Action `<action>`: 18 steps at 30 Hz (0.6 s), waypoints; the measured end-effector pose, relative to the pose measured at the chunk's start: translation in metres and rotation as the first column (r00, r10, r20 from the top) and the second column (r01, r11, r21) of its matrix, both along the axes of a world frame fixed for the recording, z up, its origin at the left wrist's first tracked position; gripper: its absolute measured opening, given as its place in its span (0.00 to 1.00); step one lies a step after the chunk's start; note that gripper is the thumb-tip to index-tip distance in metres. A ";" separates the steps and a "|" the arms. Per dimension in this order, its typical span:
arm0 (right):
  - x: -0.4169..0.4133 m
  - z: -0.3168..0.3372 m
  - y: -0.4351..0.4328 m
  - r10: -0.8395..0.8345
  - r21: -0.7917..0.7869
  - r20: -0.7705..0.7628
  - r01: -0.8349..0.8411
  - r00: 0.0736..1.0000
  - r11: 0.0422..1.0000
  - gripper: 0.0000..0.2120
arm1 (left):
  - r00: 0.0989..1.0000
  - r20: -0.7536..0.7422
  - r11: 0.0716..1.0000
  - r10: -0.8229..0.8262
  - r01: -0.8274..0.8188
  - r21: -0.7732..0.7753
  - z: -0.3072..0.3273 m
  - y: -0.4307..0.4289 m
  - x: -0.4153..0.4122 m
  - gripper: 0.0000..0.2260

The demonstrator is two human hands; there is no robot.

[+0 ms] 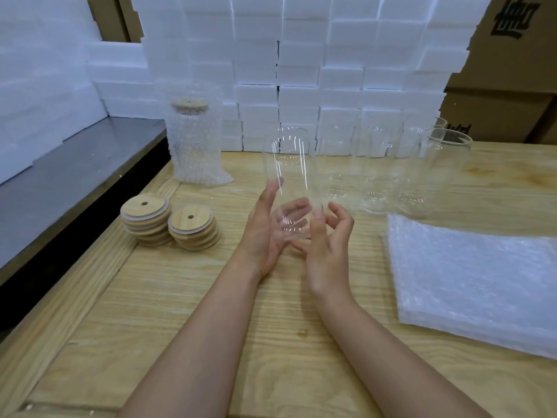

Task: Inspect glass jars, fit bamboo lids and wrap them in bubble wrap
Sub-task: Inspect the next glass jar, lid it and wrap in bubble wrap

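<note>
A lidless glass jar [289,164] is held upright above the wooden table [211,312], clasped at its base by the left hand [265,233], presumably for inspection. The right hand [328,251] is curled beside it, thumb touching; its grip cannot be told. Bamboo lids [193,227] are stacked to the left, bubble wrap sheets [470,276] to the right, and foam blocks [301,55] behind.

Clear jar [287,176]: no lid, upright with a slight tilt, held up at centre. Empty jars [391,176] stand in a row behind it, right. Wrapped jar [194,146], lid on, back left. Bamboo lids [146,218] in two stacks, left. Bubble wrap sheets [476,285] piled flat, right.
</note>
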State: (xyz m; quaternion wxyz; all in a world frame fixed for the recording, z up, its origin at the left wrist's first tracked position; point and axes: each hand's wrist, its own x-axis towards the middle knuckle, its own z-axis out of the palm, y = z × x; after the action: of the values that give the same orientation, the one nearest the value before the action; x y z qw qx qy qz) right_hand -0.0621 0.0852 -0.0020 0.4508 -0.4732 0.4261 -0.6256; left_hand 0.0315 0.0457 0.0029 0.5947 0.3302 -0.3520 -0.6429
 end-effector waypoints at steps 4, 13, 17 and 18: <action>0.002 0.001 0.002 -0.054 -0.058 -0.156 0.046 0.986 0.997 0.33 | 0.999 -0.025 1.000 0.026 -0.026 -0.005 0.001 0.000 -0.002 0.27; 0.001 -0.004 -0.004 -0.110 -0.102 -0.169 0.093 0.980 0.990 0.32 | 0.998 -0.055 0.995 -0.005 -0.001 -0.100 0.002 0.002 -0.006 0.46; 0.004 -0.004 -0.005 -0.108 -0.048 -0.108 0.103 0.988 0.994 0.29 | 0.996 -0.083 0.998 -0.029 0.024 -0.060 0.003 0.002 -0.006 0.40; 0.004 -0.003 -0.005 -0.107 -0.040 -0.097 0.103 0.990 0.994 0.28 | 0.996 -0.083 0.999 -0.019 0.016 -0.045 0.003 0.002 -0.005 0.35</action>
State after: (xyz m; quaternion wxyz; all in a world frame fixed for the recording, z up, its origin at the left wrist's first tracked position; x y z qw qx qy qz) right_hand -0.0585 0.0804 -0.0054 0.3872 -0.4883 0.4613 -0.6315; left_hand 0.0266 0.0476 0.0061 0.6103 0.2869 -0.3439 -0.6534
